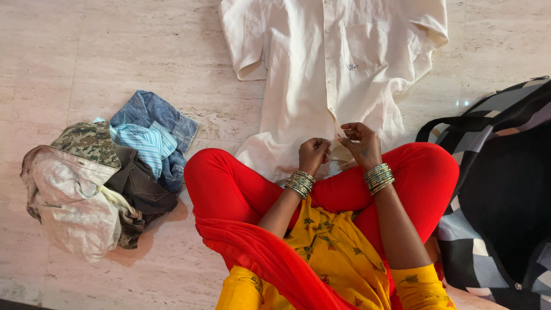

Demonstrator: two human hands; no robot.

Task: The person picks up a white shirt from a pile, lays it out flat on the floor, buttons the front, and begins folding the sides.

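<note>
- The cream short-sleeved cotton shirt (333, 63) lies spread flat on the pale marble floor (115, 51), collar away from the person; its hem reaches the red-trousered knees (229, 183).
- The left hand (313, 154) is clenched on the hem's front edge; the right hand (360, 143) pinches the same edge just beside it — both at the shirt's near end.
- A heap of crumpled clothes (97, 178) lies well apart to the left; a black-and-grey patterned bag (499, 189) sits on the right.

The white shirt (321, 74) runs off the top edge, collar out of view, and its hem is hidden behind both hands. The striped bag (493, 189) is cut by the right edge. The small mark on the shirt pocket (too tiny) cannot be made out.
</note>
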